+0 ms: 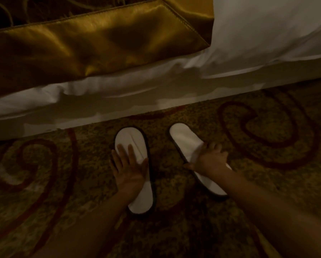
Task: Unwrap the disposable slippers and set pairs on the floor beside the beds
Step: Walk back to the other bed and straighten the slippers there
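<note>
Two white disposable slippers with dark edging lie on the patterned carpet beside the bed, toes toward it. My left hand (129, 167) rests flat with fingers spread on the middle of the left slipper (132, 138). The right slipper (184, 140) is angled a little to the left, and my right hand (210, 160) lies over its middle with fingers spread, the thumb at its left edge. No wrapper is visible. The slippers are apart, with a strip of carpet between them.
The bed (104, 101) with white sheets runs across the upper half, a gold satin runner (92, 43) draped over it at left. The carpet (267, 131) with dark red swirls spreads to both sides and toward me.
</note>
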{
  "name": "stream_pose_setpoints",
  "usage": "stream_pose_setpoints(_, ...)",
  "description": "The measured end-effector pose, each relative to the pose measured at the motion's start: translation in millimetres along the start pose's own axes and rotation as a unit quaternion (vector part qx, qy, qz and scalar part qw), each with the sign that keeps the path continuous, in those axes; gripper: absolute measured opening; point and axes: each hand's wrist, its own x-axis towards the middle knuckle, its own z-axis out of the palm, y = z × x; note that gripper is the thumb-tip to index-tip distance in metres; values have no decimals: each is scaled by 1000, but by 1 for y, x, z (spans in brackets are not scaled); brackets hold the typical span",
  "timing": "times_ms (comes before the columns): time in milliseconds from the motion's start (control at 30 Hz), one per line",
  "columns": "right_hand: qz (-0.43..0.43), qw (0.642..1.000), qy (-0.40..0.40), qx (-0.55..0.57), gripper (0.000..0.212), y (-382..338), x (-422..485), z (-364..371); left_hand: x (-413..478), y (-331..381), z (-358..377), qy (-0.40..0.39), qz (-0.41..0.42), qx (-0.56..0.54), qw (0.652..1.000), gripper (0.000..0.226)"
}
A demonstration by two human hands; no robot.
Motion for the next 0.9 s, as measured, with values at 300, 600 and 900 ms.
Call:
stream_pose_setpoints(300, 79, 997, 25, -5, 116, -34, -4, 11, -2, 9, -3, -25, -19, -17, 999, 109)
stream_pose_setpoints(600, -45, 998, 46, 10, 111, -11, -10, -9, 11, -2, -17, -113, 14, -3, 994, 107)
stream_pose_setpoints(900, -389, 916, 88, 38, 77, -49, -21, -54, -1, -44, -61, -104, 357, 105, 922, 114)
